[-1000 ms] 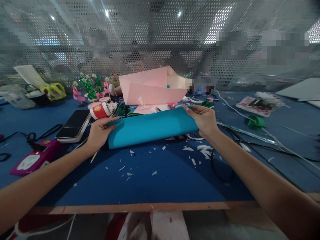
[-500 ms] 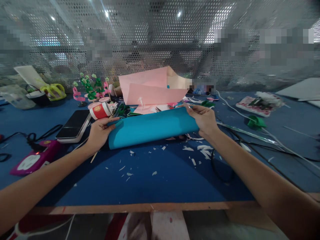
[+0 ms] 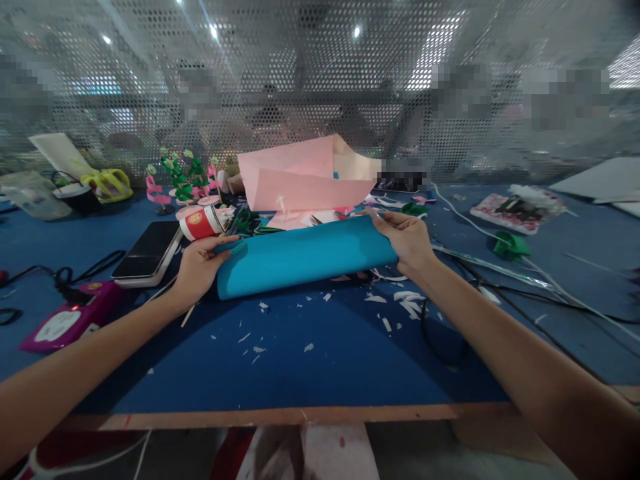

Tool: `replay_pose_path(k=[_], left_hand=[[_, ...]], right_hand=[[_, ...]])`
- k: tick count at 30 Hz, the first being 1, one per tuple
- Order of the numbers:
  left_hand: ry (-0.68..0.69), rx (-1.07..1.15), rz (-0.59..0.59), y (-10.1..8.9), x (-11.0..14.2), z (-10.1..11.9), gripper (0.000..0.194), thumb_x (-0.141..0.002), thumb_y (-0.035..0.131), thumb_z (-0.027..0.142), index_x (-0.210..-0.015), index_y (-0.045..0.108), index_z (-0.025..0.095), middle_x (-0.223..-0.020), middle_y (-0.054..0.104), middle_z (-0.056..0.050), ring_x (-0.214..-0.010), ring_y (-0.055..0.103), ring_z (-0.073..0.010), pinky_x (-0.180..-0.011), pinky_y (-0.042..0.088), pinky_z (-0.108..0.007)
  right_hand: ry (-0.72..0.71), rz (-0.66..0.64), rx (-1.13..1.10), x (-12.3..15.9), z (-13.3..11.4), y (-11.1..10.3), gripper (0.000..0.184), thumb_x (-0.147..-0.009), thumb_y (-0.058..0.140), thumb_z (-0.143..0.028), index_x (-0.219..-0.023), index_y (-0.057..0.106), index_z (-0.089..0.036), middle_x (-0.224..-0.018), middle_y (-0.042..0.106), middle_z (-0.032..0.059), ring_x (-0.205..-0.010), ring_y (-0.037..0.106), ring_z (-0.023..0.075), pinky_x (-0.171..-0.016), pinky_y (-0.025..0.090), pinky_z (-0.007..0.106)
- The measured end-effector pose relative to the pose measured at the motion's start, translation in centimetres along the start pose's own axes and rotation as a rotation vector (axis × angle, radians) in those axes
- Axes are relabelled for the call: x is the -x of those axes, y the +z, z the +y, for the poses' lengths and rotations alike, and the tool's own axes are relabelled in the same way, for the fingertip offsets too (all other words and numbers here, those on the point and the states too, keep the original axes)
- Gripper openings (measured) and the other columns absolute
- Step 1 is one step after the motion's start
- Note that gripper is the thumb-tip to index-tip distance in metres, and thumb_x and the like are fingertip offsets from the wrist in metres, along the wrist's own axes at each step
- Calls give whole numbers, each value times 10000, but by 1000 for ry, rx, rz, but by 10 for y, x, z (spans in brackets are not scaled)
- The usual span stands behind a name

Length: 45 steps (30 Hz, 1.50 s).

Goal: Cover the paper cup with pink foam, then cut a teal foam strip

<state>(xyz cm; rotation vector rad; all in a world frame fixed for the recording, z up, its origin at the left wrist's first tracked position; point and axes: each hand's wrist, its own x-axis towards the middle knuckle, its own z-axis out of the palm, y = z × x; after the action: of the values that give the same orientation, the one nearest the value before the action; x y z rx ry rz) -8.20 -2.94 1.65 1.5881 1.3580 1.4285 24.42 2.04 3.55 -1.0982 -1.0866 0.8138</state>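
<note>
A blue sheet of paper (image 3: 307, 257), bent over lengthwise into a long curved band, is held up between both hands above the table. My left hand (image 3: 203, 267) pinches its left end, thumb on the near face. At the right end, my right hand (image 3: 407, 240) grips the upper corner between thumb and fingers. The far side of the sheet and some fingertips behind it are hidden. Just behind it lie pink paper sheets (image 3: 305, 190), folded over and standing partly upright. A red and white paper cup (image 3: 200, 223) lies tipped near my left hand.
White paper scraps (image 3: 410, 303) litter the blue table (image 3: 300, 380). On the left are a black-topped device (image 3: 150, 250), a purple power strip (image 3: 75, 320) and green and pink paper plants (image 3: 183, 177). Cables (image 3: 530, 290) cross the right side. A perforated metal screen (image 3: 320, 87) stands behind.
Both hands and the blue paper stay almost exactly where they were. Only a very slight shift of the camera view shows.
</note>
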Motion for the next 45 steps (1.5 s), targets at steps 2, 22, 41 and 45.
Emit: replay_pose_path(k=[2, 22, 41, 45], left_hand=[[-1, -7, 1, 0, 0, 1, 375, -654, 685, 382, -963, 687, 170, -1060, 678, -77, -1008, 608, -233, -906, 471, -361], [-6, -47, -8, -2, -2, -3, 359, -679, 656, 391, -965, 689, 177, -1000, 687, -73, -937, 615, -231, -854, 469, -369], [10, -75, 27, -2, 0, 1, 386, -669, 666, 426, -962, 697, 175, -1005, 693, -75, -961, 614, -240, -884, 468, -365], [37, -43, 27, -1, 2, 4, 395, -676, 664, 410, -1001, 683, 186, -1076, 674, -65, -1037, 587, -237, -950, 434, -372]], right_hand=[[5, 10, -5, 0, 0, 0, 218, -461, 759, -339, -591, 624, -228, -571, 634, -22, -617, 606, 180, -535, 437, 320], [1, 7, 22, -2, 1, 0, 347, -379, 798, -458, -549, 588, -241, -528, 589, -43, -541, 554, 149, -513, 413, 311], [-21, 39, 97, -3, 1, 1, 372, -331, 789, -543, -470, 554, -291, -498, 587, -10, -534, 558, 204, -462, 388, 342], [-6, 45, 75, 0, -2, 2, 396, -274, 794, -545, -469, 568, -284, -489, 581, -19, -485, 514, 171, -451, 366, 327]])
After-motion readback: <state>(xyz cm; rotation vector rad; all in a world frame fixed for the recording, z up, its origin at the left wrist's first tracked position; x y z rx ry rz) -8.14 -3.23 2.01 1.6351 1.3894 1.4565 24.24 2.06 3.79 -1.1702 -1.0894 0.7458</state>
